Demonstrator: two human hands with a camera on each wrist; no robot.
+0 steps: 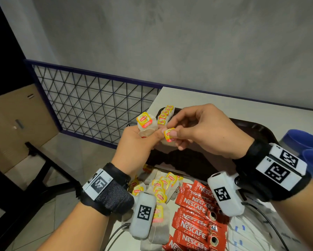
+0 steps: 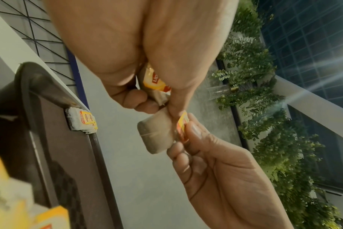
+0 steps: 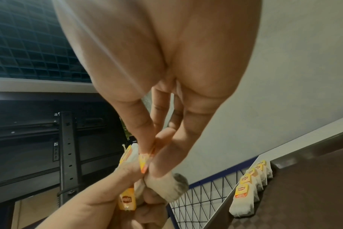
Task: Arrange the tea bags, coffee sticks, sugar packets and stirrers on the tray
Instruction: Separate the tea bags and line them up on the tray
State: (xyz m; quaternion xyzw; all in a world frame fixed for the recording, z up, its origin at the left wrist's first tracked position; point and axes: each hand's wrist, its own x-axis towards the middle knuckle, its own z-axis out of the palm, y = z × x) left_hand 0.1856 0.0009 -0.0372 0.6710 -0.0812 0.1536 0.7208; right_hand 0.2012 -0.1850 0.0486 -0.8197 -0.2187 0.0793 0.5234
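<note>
- We are holding two tea bags in the air above the near left part of the tray (image 1: 260,131), and our hands are meeting there
- Our right hand (image 1: 204,129) is pinching the yellow tag of one tea bag (image 1: 169,135) between thumb and forefinger, while the bag's paper pouch is hanging below the fingers
- Our left hand (image 1: 134,151) is curling its fingers round a second tea bag (image 1: 145,124), whose tag is standing up above the fist, and its thumb is touching the tag that the right hand is pinching
- A row of tea bags (image 1: 165,115) is lying already set out along the far left corner of the dark tray, each one overlapping the next
- A loose heap of tea bags (image 1: 160,189) is lying on the table just before the tray's near edge, under our left wrist
- Red coffee sticks (image 1: 195,216) are lying in a pile just right of that heap, and white sugar packets (image 1: 246,234) are lying to their right
- Two blue cups (image 1: 304,142) are standing at the right of the tray
- A wire grid panel (image 1: 90,98) is standing past the table's left end
</note>
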